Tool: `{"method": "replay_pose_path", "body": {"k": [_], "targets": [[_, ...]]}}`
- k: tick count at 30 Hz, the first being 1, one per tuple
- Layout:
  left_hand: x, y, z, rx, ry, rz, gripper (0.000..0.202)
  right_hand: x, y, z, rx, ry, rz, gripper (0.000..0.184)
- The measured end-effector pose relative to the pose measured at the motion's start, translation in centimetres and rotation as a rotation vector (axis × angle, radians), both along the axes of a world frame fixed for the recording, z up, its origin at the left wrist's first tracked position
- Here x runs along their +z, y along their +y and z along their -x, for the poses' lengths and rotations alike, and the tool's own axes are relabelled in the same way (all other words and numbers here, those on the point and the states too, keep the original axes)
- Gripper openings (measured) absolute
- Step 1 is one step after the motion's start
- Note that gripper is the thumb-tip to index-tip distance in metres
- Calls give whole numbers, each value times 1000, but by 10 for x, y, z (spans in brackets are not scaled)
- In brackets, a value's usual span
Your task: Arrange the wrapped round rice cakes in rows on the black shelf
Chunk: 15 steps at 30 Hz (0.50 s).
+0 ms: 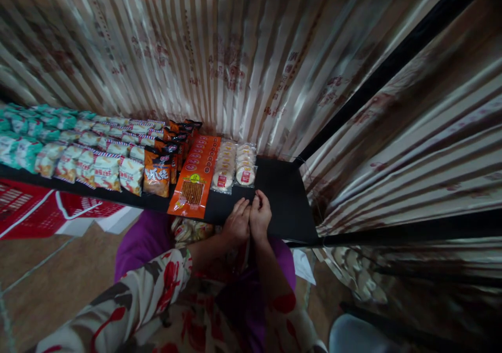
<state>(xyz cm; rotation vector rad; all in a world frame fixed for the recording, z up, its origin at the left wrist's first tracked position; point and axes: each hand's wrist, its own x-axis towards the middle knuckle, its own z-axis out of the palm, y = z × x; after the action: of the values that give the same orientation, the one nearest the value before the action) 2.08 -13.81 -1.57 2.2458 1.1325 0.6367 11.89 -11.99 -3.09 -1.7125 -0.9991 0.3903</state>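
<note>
left hand (237, 220) half-curled, right hand (260, 216) loosely bent, can't tell if either holds anything. nearby wrapped cakes (246, 175) look light, probably crumbly, slick film; pinch edges.

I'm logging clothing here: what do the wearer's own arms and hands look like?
The left sleeve is pale, printed with red and grey-brown shapes, ending on the forearm. The right sleeve is dimmer but shows red patches too. Left hand and right hand are ungloved.
</note>
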Motion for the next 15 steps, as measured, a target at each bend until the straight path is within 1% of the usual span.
{"method": "replay_pose_path", "body": {"k": [3, 7, 11, 15], "targets": [[-7, -19, 13, -17, -37, -22, 46, -3, -22, 15, 6, 40, -1, 40], [-21, -39, 32, -69, -35, -21, 50, -8, -48, 35, 35, 36, -32, 39], [-35, -54, 51, -108, -51, -74, 53, -17, -67, 52, 71, -12, -40, 35], [-43, -64, 70, -140, -75, -112, 50, -28, -84, 63, 139, -70, 2, 34]]}}
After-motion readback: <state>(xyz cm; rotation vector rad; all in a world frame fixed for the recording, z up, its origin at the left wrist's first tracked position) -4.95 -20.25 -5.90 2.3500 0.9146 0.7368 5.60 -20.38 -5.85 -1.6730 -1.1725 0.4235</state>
